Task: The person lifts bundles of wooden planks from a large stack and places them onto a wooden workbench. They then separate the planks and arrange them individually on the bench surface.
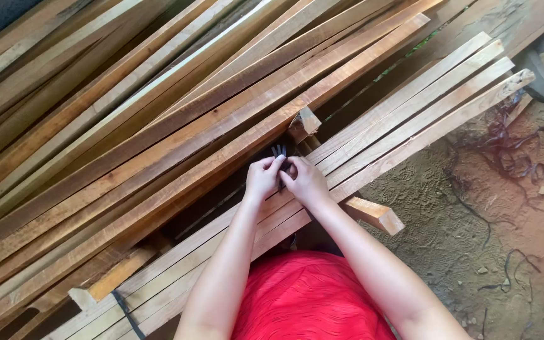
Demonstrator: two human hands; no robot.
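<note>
My left hand (262,178) and my right hand (305,181) meet over a bundle of pale wooden slats (410,119) that runs from lower left to upper right. Both hands pinch a dark strap (279,152) whose short ends stick up between the fingers. The strap sits on the bundle's upper edge, next to a gap in the wood. How the strap passes around the slats is hidden by my hands.
A large stack of long brown planks (127,113) fills the left and top. A short block end (378,216) juts out by my right forearm. Another dark strap (125,311) crosses the bundle at lower left. Dirt ground (492,208) with loose dark strands lies to the right.
</note>
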